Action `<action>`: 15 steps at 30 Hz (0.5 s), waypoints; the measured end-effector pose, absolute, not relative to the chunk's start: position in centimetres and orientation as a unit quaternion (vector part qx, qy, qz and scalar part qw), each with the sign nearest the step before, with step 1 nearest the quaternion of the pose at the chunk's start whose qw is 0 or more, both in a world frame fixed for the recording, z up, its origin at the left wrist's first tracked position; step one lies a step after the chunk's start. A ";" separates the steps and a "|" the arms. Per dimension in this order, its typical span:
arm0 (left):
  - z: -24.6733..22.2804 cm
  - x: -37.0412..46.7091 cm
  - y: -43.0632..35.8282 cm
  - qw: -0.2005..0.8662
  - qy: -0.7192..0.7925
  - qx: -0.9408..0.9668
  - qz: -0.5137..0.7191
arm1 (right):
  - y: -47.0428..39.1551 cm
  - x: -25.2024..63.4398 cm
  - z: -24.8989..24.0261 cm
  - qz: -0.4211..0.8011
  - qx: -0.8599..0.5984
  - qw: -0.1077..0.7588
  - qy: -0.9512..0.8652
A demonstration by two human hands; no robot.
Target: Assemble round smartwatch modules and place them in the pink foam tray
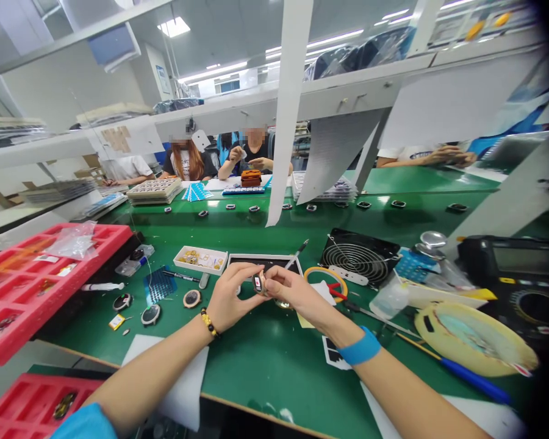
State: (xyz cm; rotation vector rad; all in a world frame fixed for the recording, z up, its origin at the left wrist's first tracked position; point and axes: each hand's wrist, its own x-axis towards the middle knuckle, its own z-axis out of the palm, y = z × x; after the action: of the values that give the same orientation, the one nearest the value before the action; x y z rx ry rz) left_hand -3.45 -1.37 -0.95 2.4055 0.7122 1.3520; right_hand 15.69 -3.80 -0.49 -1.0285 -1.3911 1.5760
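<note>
My left hand (231,297) and my right hand (295,294) meet above the green bench, both closed on a small watch-like device (258,283) with a lit screen. My left fingers grip its left side and top; my right thumb and fingers pinch its right side. Behind the hands lies a black tray with a white rim (265,256). A white box of small gold parts (200,260) stands behind my left hand. Round watch parts (192,298) lie left of my left hand. A yellow tape ring (343,282) is beside my right hand.
Red compartment trays (114,235) stand at the left. On the right are a black fan (361,256), a yellow dish (476,341), a blue-handled tool (476,379) and a black device (512,286). Small watch parts line the raised green strip (238,222). People sit opposite.
</note>
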 end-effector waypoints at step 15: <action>-0.9 -3.6 -0.9 0.195 0.267 0.838 0.433 | -4.2 15.6 -1.0 0.510 -0.433 0.368 -0.646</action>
State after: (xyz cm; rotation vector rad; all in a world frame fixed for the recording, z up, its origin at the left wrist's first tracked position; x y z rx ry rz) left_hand -3.57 -0.92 -0.90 2.3501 0.7479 1.2150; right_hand 15.57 -4.22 -0.98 -1.1115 -1.6576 1.3094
